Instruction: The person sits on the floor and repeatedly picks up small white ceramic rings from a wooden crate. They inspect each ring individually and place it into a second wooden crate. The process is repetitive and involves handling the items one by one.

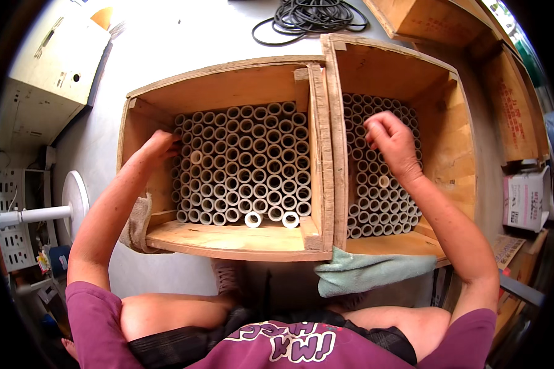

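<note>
Two wooden crates stand side by side before me. The left crate [221, 249] holds rows of grey-white cylindrical tubes [244, 166], open ends up; two brighter rings [253, 219] sit at its near edge. My left hand [162, 144] reaches in at that crate's left side, its fingertips at the leftmost tubes and partly hidden. In the right crate [336, 138] similar tubes [378, 217] are packed. Above them my right hand [390, 138] is bent with thumb and fingertips close together; whether it holds something does not show.
A green cloth [374, 274] hangs over the right crate's near edge, a beige cloth [138, 226] at the left crate's near corner. Behind lies a coiled black cable [314, 20]. More wooden crates [512, 106] stand at right, a white round-based stand [76, 203] at left.
</note>
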Demonstrator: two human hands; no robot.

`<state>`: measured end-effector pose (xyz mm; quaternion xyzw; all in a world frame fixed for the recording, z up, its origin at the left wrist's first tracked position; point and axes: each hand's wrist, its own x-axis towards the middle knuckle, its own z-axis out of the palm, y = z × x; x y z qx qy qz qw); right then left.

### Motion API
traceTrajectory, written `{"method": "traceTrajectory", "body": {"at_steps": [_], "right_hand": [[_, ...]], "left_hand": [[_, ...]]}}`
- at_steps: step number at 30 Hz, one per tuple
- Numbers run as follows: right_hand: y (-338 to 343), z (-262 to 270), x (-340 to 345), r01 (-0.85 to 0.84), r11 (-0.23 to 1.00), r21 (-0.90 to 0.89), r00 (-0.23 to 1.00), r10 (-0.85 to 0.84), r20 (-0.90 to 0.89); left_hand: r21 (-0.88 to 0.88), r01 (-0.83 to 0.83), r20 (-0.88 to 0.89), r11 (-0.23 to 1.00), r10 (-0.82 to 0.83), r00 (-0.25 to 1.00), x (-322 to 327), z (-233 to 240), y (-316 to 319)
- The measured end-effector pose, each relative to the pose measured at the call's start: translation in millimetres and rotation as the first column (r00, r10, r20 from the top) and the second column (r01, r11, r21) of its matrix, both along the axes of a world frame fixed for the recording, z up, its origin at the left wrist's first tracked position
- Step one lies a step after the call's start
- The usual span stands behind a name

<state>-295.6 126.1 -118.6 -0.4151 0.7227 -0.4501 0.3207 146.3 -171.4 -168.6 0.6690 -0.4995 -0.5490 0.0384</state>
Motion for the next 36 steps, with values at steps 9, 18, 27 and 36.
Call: {"method": "traceTrajectory", "body": {"at_steps": [9, 18, 27, 36], "right_hand": [[27, -58, 31, -0.304, 0.756, 0.579, 0.729, 0.576, -0.370], [21, -100, 35, -0.212, 0.657, 0.724, 0.699, 0.619, -0.357], [11, -63, 29, -0.160, 0.709, 0.687, 0.802, 0.499, -0.328], [5, -19, -42, -0.003, 0.995, 0.102, 0.994, 0.014, -0.106]], "left_hand": [[-0.141, 0.126, 0.126, 0.982, -0.108, 0.986, 13, -18, -21], [-0.344, 0.389, 0.427, 0.855, -0.226, 0.875, -7, -11, -12], [-0.289, 0.572, 0.598, 0.767, -0.322, 0.734, -11, 24, 5], [-0.387, 0.670, 0.608, 0.634, -0.371, 0.702, -54, 91, 36]]}}
